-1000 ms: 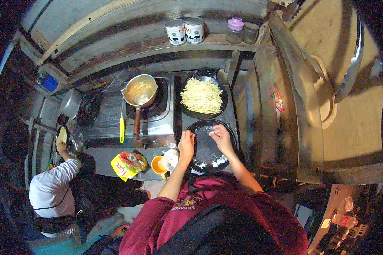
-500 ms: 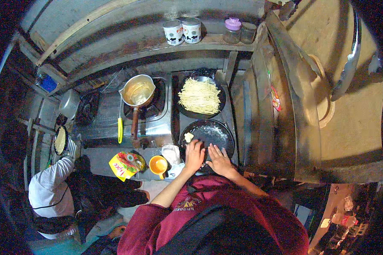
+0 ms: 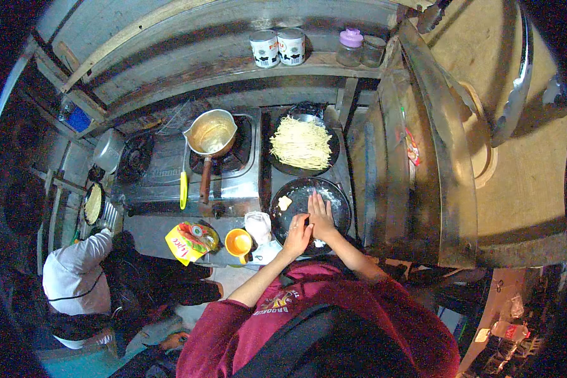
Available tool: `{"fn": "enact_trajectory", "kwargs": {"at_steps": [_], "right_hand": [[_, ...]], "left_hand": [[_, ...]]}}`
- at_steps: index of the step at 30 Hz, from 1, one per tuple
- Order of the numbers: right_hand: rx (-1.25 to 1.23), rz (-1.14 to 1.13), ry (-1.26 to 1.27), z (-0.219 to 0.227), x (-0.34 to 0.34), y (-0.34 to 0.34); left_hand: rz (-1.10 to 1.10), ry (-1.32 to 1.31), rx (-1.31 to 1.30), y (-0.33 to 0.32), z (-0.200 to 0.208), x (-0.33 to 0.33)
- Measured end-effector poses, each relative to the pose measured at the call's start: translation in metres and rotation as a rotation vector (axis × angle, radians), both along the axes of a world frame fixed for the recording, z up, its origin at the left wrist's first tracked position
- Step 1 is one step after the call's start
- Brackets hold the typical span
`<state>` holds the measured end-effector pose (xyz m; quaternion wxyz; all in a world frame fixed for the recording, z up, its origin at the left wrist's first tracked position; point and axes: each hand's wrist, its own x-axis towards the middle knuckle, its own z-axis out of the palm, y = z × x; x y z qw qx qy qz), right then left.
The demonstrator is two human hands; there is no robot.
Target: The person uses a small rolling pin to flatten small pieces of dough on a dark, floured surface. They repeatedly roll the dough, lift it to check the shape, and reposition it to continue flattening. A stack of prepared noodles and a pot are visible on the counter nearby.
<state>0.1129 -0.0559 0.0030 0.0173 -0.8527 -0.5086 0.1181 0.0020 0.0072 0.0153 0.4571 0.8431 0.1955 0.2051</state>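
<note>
My right hand (image 3: 322, 217) is stretched out over the black round pan (image 3: 288, 230), fingers straight and holding nothing. Close against its thumb side is my left hand (image 3: 297, 235), its fingers curled in; whatever they may hold is hidden. White flour lies on the pan's dark surface, with a small pale lump of dough (image 3: 284, 203) at its left. Just beyond, a second dark pan (image 3: 283, 165) bears a heap of pale cut noodles (image 3: 301, 143).
Left of the pans, a saucepan (image 3: 228, 129) stands on the metal stove (image 3: 159, 200). An orange cup (image 3: 238, 242), a white bag (image 3: 257, 225) and a yellow packet (image 3: 184, 243) are at the front. Another person (image 3: 75, 277) is at the far left. A wooden partition (image 3: 384, 189) rises at right.
My right hand has moved forward and slightly left over the pan. My left hand has drawn its fingers in and shifted right, against the right hand. The view has shifted slightly.
</note>
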Motion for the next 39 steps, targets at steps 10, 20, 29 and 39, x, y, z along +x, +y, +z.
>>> {"fn": "enact_trajectory", "kwargs": {"at_steps": [10,20,29,39], "right_hand": [[-0.025,0.054,0.053,0.010,-0.008,-0.039],[0.093,-0.028,0.086,-0.004,0.011,-0.011],[0.016,-0.034,0.108,-0.004,-0.012,-0.052],[0.124,-0.022,0.166,0.007,-0.010,-0.034]], "left_hand": [[0.091,0.046,-0.023,0.002,-0.008,0.006],[0.034,0.144,0.159,0.012,-0.016,0.017],[-0.104,0.152,0.317,0.008,-0.006,0.025],[0.033,0.133,0.411,0.025,-0.013,0.019]]}}
